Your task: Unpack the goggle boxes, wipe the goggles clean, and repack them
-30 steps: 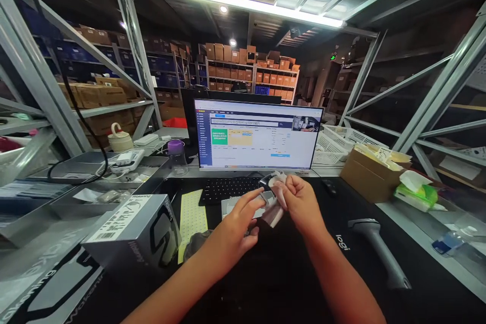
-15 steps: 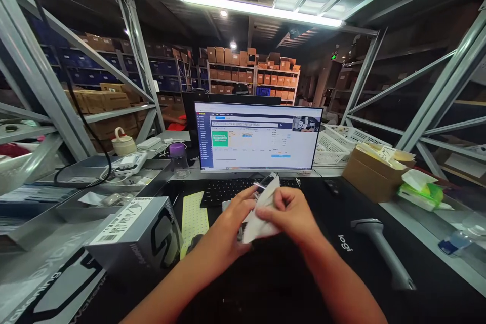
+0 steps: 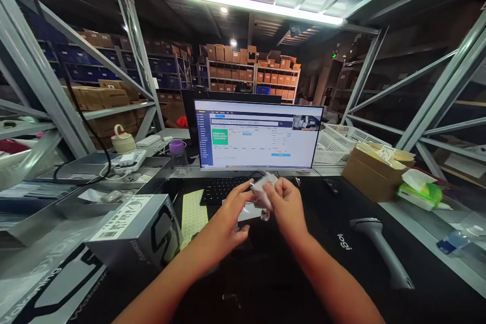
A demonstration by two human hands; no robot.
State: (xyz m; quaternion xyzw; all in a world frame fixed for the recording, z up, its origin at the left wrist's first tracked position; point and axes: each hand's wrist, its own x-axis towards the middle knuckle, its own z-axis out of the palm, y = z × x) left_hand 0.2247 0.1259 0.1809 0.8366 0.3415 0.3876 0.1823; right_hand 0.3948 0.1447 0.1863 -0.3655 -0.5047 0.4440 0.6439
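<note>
Both my hands meet above the black desk mat [image 3: 334, 243], just in front of the keyboard [image 3: 224, 188]. My right hand [image 3: 286, 207] pinches a small crumpled white packet [image 3: 263, 190]. My left hand [image 3: 228, 223] holds the same packet from the left, fingers curled around its lower part. What the packet contains is hidden by my fingers. Behind my hands the monitor [image 3: 258, 134] shows a lit software page.
A grey printed box [image 3: 132, 235] lies at the left, beside a yellow label sheet [image 3: 193, 216]. A grey barcode scanner [image 3: 379, 248] rests at the right. A cardboard box [image 3: 374, 172], tissue pack [image 3: 419, 190], white baskets [image 3: 341, 144] and metal shelving surround the desk.
The white packet has been squeezed smaller between both hands and raised slightly toward the monitor. My left hand has closed onto it from the side.
</note>
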